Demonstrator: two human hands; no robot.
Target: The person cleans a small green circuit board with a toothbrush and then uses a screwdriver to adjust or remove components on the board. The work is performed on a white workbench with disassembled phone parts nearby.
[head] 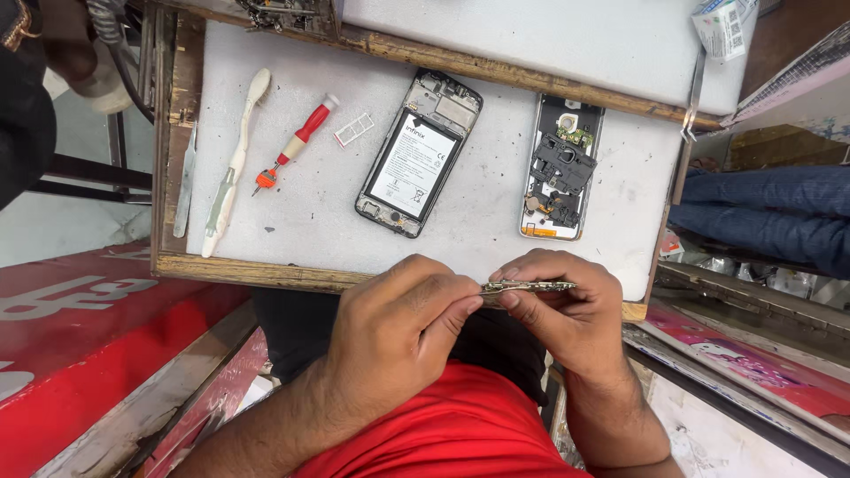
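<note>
Two hands meet at the bench [292, 204] edge in the head view: left hand [403, 323] and right hand [567, 314] each in a pinching grip on one thin metal circuit strip [529, 286] — likely light, stiff, fragile (best held by its edges). Beyond lie an opened phone [418, 152] with a white-labelled battery and a back cover [560, 168]. A white printed packet [724, 25] sits top right.
</note>
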